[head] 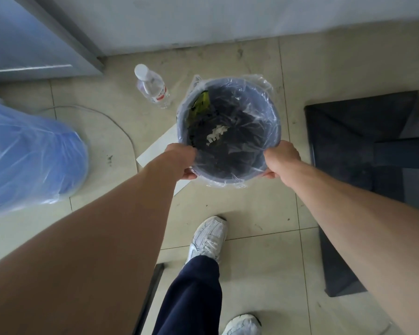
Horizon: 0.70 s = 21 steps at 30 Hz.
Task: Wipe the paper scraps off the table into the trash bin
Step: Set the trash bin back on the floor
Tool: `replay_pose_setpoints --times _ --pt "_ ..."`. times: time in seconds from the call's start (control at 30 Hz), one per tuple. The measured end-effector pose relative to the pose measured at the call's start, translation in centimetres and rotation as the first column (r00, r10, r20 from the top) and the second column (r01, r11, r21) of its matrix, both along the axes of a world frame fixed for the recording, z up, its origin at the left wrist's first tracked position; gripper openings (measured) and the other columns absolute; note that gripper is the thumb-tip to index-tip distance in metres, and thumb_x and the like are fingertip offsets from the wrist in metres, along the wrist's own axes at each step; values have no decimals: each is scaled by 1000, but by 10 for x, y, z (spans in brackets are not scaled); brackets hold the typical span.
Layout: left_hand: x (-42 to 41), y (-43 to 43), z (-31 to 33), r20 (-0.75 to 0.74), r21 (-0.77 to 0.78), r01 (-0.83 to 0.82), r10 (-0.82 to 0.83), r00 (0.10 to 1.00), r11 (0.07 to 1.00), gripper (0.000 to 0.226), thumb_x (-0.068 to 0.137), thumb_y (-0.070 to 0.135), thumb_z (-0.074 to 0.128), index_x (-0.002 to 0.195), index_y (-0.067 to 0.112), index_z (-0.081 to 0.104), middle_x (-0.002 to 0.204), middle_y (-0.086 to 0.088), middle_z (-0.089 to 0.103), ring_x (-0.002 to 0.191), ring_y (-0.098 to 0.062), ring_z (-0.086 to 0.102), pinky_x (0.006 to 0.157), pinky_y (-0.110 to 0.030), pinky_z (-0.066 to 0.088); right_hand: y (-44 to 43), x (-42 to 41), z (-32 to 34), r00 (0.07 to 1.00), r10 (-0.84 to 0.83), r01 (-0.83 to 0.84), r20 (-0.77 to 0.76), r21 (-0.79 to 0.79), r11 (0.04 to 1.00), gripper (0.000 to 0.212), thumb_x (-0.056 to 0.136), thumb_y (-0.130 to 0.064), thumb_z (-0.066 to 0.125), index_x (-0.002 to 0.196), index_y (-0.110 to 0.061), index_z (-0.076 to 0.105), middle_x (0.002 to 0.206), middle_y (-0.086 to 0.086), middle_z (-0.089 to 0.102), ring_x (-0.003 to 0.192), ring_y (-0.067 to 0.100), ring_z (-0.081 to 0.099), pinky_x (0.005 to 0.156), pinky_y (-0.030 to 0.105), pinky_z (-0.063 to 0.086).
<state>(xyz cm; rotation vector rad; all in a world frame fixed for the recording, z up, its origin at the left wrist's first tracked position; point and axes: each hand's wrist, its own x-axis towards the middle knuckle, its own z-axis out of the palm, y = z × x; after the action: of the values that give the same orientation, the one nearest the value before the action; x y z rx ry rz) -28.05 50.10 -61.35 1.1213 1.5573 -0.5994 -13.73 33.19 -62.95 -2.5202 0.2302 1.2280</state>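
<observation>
I look straight down at a round dark trash bin (275, 112) lined with a clear plastic bag. White paper scraps (215, 135) lie inside it on dark contents, with a yellow-green wrapper (201, 103) against its far left wall. My left hand (183, 160) grips the bin's near left rim. My right hand (279, 159) grips the near right rim. The bin is over the tiled floor; whether it rests on it I cannot tell. No table top is in view.
A clear water bottle (153, 87) stands on the floor left of the bin. A white sheet (159, 147) lies under the bin. A blue plastic-wrapped jug (27, 151) sits at left, a black table base (363, 141) at right. My white shoes (209, 238) are below.
</observation>
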Motion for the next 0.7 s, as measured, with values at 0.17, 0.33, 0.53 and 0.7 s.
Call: replay_pose_setpoints --times 0.17,0.33,0.53,0.7 --pt "-11 0 8 44 -36 -26 27 999 999 45 93 42 67 118 8 52 110 -12 63 93 -29 69 86 -40 60 4 -5 17 999 32 -35 -41 -51 998 38 99 -24 48 131 -5 52 111 15 68 58 22 73 58 30 61" --pt "-14 9 47 5 -3 -25 25 1000 1000 25 93 32 65 91 8 60 107 -14 66 90 -28 63 80 -38 54 5 -4 64 991 114 -121 -64 -125 985 44 97 -35 49 132 -7 48 98 10 61 66 21 73 68 36 63" --pt "-8 -9 133 75 59 -202 198 977 978 22 96 8 47 75 11 55 88 -10 66 72 -23 61 73 -37 48 30 -15 164 978 180 -182 -104 -17 983 56 93 -42 50 138 -8 45 83 7 57 74 23 73 76 40 62" --pt "3 -29 229 172 -63 -193 201 964 979 26 100 10 44 77 20 49 84 -1 58 66 -14 55 69 -34 49 37 -16 271 960 279 -277 -28 57 959 48 93 -41 48 129 -9 53 89 10 68 77 25 69 75 38 60"
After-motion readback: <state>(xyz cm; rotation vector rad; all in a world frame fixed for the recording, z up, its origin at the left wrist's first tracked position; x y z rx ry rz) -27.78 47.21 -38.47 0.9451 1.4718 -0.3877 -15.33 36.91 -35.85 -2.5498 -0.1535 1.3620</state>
